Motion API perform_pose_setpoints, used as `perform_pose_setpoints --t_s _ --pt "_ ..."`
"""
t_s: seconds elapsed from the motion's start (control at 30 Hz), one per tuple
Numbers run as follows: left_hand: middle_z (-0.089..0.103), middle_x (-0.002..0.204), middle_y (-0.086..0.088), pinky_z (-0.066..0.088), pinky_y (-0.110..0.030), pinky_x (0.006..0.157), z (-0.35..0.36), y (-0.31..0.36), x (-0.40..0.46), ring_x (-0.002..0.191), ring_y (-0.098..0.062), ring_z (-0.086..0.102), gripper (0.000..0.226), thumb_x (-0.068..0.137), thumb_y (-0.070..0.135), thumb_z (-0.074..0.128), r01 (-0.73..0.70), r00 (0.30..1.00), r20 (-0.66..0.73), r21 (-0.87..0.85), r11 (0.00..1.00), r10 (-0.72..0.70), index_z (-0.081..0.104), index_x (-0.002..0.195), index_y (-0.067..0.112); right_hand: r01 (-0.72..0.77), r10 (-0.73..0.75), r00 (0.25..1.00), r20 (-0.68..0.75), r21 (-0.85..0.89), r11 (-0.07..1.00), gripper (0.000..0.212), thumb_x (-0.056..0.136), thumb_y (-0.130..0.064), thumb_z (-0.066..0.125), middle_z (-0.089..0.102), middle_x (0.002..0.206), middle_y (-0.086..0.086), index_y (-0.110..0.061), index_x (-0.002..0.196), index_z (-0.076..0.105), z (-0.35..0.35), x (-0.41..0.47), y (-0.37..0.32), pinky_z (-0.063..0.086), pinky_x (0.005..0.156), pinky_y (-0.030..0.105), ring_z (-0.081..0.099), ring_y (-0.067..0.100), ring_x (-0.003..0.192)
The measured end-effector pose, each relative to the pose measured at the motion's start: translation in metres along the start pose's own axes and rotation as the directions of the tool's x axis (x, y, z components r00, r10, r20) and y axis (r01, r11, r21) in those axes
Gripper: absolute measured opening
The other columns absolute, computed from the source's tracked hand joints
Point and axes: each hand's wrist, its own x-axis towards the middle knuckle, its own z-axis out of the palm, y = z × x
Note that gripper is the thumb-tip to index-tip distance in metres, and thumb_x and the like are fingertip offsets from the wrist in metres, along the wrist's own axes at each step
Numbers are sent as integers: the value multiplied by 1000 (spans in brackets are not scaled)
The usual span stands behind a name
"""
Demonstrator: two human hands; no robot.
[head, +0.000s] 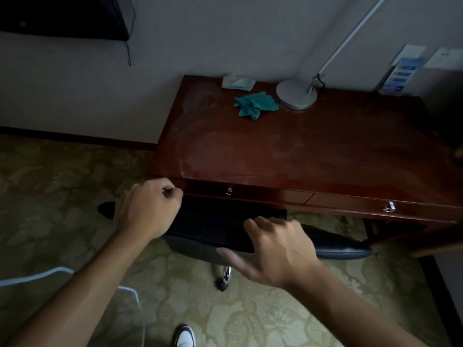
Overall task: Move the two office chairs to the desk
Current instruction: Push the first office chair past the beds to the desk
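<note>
Left grip (150, 209) fisted, chair (213, 229) under desk (275, 151), cloth (254, 106), lamp (297, 95)

office chair (213, 226) tucked under desk (288, 151) | left hand (147, 209) fisted | right hand (278, 251) spread on backrest

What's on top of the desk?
On the desk sit a lamp, a teal cloth, a pale packet and leaflets. Its far right end is out of view.
</note>
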Motion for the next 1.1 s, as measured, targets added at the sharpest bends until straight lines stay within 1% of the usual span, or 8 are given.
perform_pose_setpoints --t_s 0.17,0.3,0.5,0.6,0.7,0.83,0.97,1.1 --pt "60 59 9 36 -25 45 -3 4 50 53 -17 52 24 82 43 49 -37 999 -31 -7 999 37 64 69 29 -54 54 999 -4 -1 999 64 87 -74 37 50 53 -6 -17 66 56 6 47 6 15 44 21 31 11 41" --pt "54 52 10 29 -23 42 -7 5 85 47 -11 46 27 83 41 49 -46 997 -63 -44 998 43 60 64 26 -102 102 994 -37 1 995 56 92 -67 33 47 51 -5 -22 61 45 12 86 15 23 41 23 38 16 39" --pt "46 48 10 27 -26 42 1 18 94 44 -14 46 32 83 37 47 -174 981 -102 -63 983 168 50 55 21 -144 138 986 -89 -58 988 49 93 -53 38 50 55 -4 -18 62 53 17 101 39 29 38 24 49 18 42" --pt "48 50 9 32 -26 42 0 13 90 44 -14 49 34 85 36 46 -228 971 -100 -83 970 219 48 55 20 -149 142 984 -103 -62 987 43 92 -50 40 48 54 -6 -20 63 52 20 99 35 26 39 23 47 17 41" --pt "52 52 5 40 -28 41 1 15 90 45 -19 53 35 85 38 44 -199 978 -78 -71 977 193 50 56 19 -146 137 982 -128 -65 987 38 90 -47 44 50 54 -4 -21 63 50 17 96 35 24 44 24 53 20 45" --pt "48 47 7 28 -23 40 3 15 89 41 -15 48 38 85 39 44 -202 976 -92 -61 978 196 48 53 20 -162 152 978 -141 -59 985 35 90 -47 43 45 55 -7 -25 63 42 19 93 34 27 42 26 52 20 45" --pt "46 44 6 25 -21 41 5 13 86 39 -13 46 39 86 40 45 -207 974 -112 -89 974 197 46 52 20 -193 180 971 -158 -70 979 37 89 -51 44 36 57 -11 -27 62 38 21 92 35 25 44 27 51 19 48" --pt "47 48 8 29 -22 42 5 11 72 42 -12 47 38 86 41 43 -232 966 -147 -134 963 212 49 54 21 -352 328 921 -209 -91 931 53 91 -62 42 52 59 -5 -22 59 54 29 75 21 29 49 29 52 18 59"
